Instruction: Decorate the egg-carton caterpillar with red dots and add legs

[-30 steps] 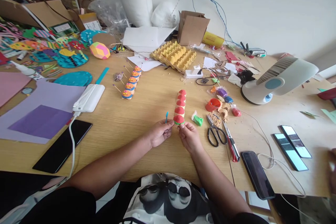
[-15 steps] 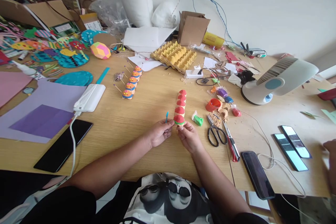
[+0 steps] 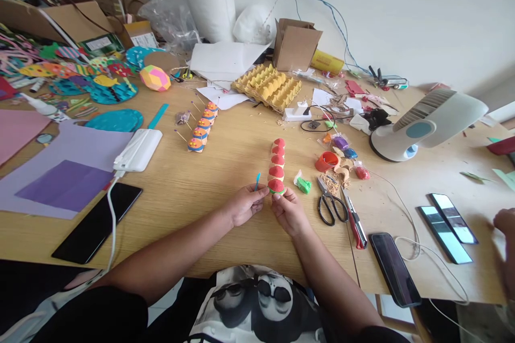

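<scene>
A row of red-topped bumps (image 3: 277, 159), with a green band on its near end, lies lengthwise in front of me. My left hand (image 3: 246, 204) pinches a small blue tool (image 3: 257, 179), its fingertips at the left of the near bump. At the right side of that end, my right hand (image 3: 290, 211) has thumb and fingers closed on the strip. Green clay (image 3: 303, 184) in clear wrap lies to the right. Farther left stands a finished-looking strip (image 3: 203, 127) with orange and blue bumps and several pins.
Black scissors (image 3: 332, 209), a red cutter (image 3: 356, 225), an orange ring (image 3: 327, 161) and phones (image 3: 394, 268) lie right. A white fan (image 3: 426, 123) stands behind them. An egg tray (image 3: 267, 87) is at the back, a power bank (image 3: 138, 150) left. Another person's hand (image 3: 505, 222) shows far right.
The near end of the red-topped strip has tilted slightly, showing less of the green band. Both hands keep nearly the same place.
</scene>
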Demonstrator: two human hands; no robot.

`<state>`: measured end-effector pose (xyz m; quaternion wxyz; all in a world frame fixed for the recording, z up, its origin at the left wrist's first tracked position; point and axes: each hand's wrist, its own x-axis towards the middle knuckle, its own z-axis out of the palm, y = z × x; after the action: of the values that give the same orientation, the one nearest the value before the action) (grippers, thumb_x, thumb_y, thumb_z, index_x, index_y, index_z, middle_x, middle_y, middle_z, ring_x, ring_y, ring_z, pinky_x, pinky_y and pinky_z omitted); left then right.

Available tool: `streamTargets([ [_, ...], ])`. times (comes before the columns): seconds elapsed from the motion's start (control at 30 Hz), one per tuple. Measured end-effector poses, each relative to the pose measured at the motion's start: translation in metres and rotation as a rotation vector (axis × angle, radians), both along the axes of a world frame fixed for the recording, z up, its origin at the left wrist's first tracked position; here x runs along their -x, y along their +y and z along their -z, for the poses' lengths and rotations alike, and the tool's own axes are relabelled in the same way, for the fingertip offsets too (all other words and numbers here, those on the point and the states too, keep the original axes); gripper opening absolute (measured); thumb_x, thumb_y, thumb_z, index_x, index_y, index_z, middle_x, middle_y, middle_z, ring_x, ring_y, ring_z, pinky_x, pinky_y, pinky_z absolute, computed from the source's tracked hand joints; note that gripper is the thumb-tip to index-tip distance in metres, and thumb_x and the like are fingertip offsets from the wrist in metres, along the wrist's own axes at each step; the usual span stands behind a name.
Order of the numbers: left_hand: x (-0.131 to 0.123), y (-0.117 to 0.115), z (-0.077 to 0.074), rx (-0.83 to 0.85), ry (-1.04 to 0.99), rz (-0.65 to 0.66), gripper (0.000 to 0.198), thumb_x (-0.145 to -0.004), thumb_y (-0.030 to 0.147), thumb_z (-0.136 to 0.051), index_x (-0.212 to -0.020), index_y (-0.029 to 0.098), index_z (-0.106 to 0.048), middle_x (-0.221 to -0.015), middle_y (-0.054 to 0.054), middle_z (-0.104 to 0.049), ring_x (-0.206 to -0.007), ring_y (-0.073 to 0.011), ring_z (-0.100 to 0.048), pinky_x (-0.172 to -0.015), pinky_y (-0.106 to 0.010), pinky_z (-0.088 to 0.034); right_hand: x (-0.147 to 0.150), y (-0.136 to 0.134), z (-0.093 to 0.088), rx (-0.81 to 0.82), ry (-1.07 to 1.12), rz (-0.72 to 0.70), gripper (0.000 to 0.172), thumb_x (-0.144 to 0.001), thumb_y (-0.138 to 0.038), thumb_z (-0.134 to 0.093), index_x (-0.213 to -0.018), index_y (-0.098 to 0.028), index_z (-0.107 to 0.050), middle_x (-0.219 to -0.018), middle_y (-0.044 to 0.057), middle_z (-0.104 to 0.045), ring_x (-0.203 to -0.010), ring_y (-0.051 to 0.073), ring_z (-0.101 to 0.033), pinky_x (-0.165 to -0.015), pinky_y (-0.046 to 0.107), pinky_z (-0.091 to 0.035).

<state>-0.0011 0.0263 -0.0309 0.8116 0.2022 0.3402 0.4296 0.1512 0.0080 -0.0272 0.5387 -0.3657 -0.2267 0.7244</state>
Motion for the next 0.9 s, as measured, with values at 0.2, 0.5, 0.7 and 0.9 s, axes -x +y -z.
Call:
streamTargets([
  [0.2, -0.0008, -0.0011, -0.0001, 0.000, 0.018, -0.007, 0.038, -0.062, 0.037, -0.094, -0.070, 0.014, -0.065, -0.055, 0.008, -0.035, -0.049, -0.0039, -0.028, -0.046, -0.021, -0.021, 0.0007, 0.0000, -0.0007, 0.006, -0.021, 0.013, 0.039, -0.060, -0.030, -0.095, -0.069, -0.020, -0.058, -0.060, -0.006, -0.052, -0.052, 0.007, -0.038, -0.051, 0.021, -0.032],
  [0.5, -0.0014, -0.0017, -0.0005, -0.003, 0.030, -0.007, 0.037, -0.061, 0.036, -0.095, -0.070, 0.014, -0.066, -0.052, 0.008, -0.034, -0.048, -0.0039, -0.026, -0.046, -0.021, -0.021, -0.0002, 0.0011, -0.0005, -0.007, -0.011, 0.010, 0.039, -0.059, -0.029, -0.095, -0.067, -0.019, -0.058, -0.060, -0.006, -0.054, -0.053, 0.007, -0.038, -0.052, 0.021, -0.031],
  [0.7, 0.0003, 0.0001, 0.0003, 0.024, -0.001, -0.028, 0.036, -0.062, 0.034, -0.094, -0.074, 0.013, -0.068, -0.054, 0.008, -0.034, -0.049, -0.0034, -0.027, -0.046, -0.019, -0.023, -0.0004, 0.0000, -0.0003, -0.060, -0.089, 0.002, 0.036, -0.061, -0.031, -0.094, -0.074, -0.021, -0.062, -0.070, -0.004, -0.060, -0.061, 0.009, -0.045, -0.057, 0.022, -0.036],
  [0.9, 0.0020, 0.0026, -0.0008, 0.045, -0.029, -0.035, 0.039, -0.061, 0.032, -0.095, -0.074, 0.013, -0.064, -0.058, 0.008, -0.038, -0.049, -0.0026, -0.029, -0.044, -0.017, -0.023, -0.0030, -0.0001, 0.0024, -0.090, -0.115, -0.062, 0.033, -0.065, -0.033, -0.092, -0.082, -0.020, -0.067, -0.073, -0.004, -0.060, -0.061, 0.009, -0.044, -0.056, 0.022, -0.034],
])
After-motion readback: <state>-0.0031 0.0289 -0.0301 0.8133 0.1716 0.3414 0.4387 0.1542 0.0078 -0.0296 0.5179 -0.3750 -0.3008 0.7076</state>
